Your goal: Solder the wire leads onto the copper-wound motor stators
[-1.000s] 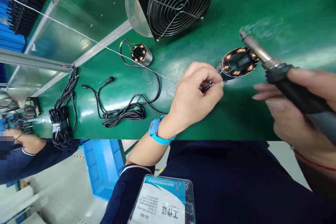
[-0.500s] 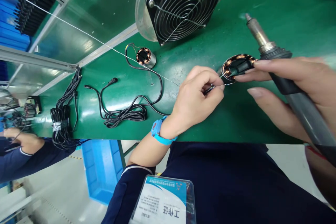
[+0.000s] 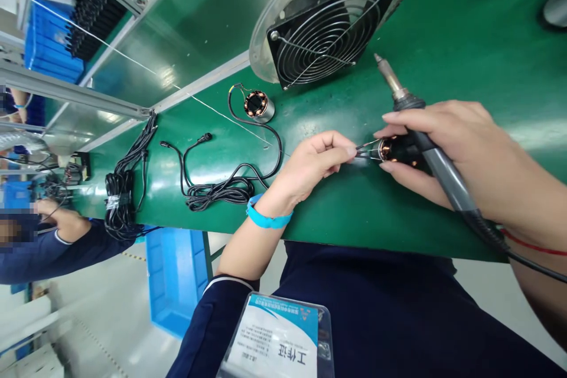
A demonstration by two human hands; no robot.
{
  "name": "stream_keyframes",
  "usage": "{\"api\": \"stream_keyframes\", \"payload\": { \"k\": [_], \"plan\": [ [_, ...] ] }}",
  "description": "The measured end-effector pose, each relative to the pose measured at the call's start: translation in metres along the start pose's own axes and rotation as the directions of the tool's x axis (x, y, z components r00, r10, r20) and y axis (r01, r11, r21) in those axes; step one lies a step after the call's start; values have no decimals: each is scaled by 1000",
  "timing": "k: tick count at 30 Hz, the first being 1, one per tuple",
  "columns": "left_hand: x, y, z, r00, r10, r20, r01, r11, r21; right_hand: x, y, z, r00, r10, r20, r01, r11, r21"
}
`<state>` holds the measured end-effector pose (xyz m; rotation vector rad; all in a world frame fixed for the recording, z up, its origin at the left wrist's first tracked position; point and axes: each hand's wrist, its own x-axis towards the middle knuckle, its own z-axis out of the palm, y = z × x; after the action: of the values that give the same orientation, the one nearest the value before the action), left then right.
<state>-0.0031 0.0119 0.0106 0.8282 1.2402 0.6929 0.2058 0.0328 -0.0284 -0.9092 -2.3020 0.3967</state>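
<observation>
My left hand [image 3: 312, 168], with a blue wristband, pinches thin wires [image 3: 367, 150] between thumb and fingers. These wires lead into a motor stator [image 3: 387, 149] with copper windings, now turned on its side. My right hand [image 3: 469, 153] holds a soldering iron [image 3: 447, 171] across the fingers, its metal tip pointing up and away from the stator. Thumb and fingertips of that same hand also grip the stator, hiding part of it. A thin pale strand [image 3: 208, 104] stretches from the upper left toward my left hand; its end is hard to make out.
A second stator [image 3: 259, 107] stands on the green table [image 3: 332, 212], near a coiled black cable [image 3: 221, 194]. Behind is a fan with a wire guard [image 3: 325, 53]. Bundled cables [image 3: 119, 201] lie left, beside a co-worker's arm [image 3: 66, 221]. A blue bin [image 3: 177, 283] is below.
My right hand has closed around the stator and tipped it sideways. The iron has shifted left and its tip lower. My left hand has turned, showing the wires stretched to the stator.
</observation>
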Motion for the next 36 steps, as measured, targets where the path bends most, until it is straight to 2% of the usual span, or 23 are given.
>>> {"api": "stream_keyframes", "payload": {
  "k": [7, 13, 18, 22, 27, 30, 32, 36],
  "plan": [
    [6, 5, 10, 1000, -19, -13, 19, 1000, 15, -4, -4, -6, 998, 47, 43, -47, 999, 6],
    [-2, 5, 2, 997, -54, 62, 50, 996, 73, -3, -9, -5, 999, 27, -39, -26, 999, 32],
    [-2, 2, 9, 997, -74, 34, 73, 996, 48, -1, -13, -1, 999, 13, -29, -13, 1000, 12],
    [1, 5, 13, 992, -84, 95, 87, 996, -22, 1, -14, 1, 997, -28, -71, 26, 999, -21],
    [0, 4, 1, 973, -150, 176, 167, 983, -83, 1, -15, 0, 994, 12, -106, -9, 1000, 24],
    [0, -2, 1, 961, -114, 253, 121, 993, -12, 3, -21, 1, 986, 65, -155, -54, 996, 71],
    [0, -6, 7, 961, -81, 264, 65, 995, 69, 5, -27, 3, 980, 83, -178, -72, 995, 68],
    [-3, -5, 12, 990, 62, 129, -94, 963, 254, 10, -31, 3, 979, 75, -190, -73, 997, 15]
  ]
}}
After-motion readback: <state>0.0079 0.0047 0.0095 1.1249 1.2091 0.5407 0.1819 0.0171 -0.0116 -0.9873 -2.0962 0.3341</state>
